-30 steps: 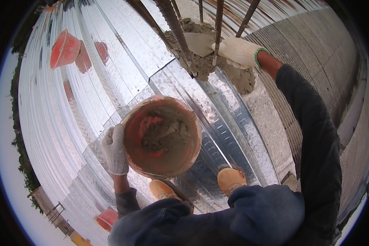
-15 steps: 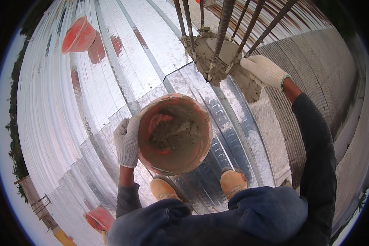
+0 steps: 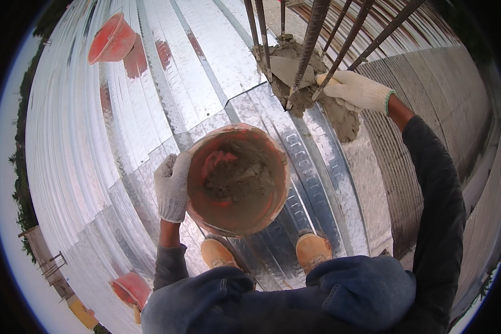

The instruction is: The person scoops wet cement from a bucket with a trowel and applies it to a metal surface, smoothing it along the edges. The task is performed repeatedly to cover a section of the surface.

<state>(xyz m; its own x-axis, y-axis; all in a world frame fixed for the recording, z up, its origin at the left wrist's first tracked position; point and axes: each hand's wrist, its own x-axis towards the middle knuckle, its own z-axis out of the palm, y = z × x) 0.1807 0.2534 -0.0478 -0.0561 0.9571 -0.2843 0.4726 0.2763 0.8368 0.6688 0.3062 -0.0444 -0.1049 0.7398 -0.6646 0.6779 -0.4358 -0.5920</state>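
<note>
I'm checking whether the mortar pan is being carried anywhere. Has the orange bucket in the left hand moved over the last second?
Cannot tell: the orange bucket sits above the tan boots throughout; the camera itself shifted.

Your orange bucket [image 3: 236,178] sits gripped at its left rim, mouth up and tilted slightly toward you, above the corrugated metal deck. Inside: grey mortar, roughly a third full, smeared up the walls. Your trowel [image 3: 291,69] lies blade-flat on the wet mortar heap [image 3: 317,94] at the rebar base; its handle is hidden, probably in your glove.
</note>
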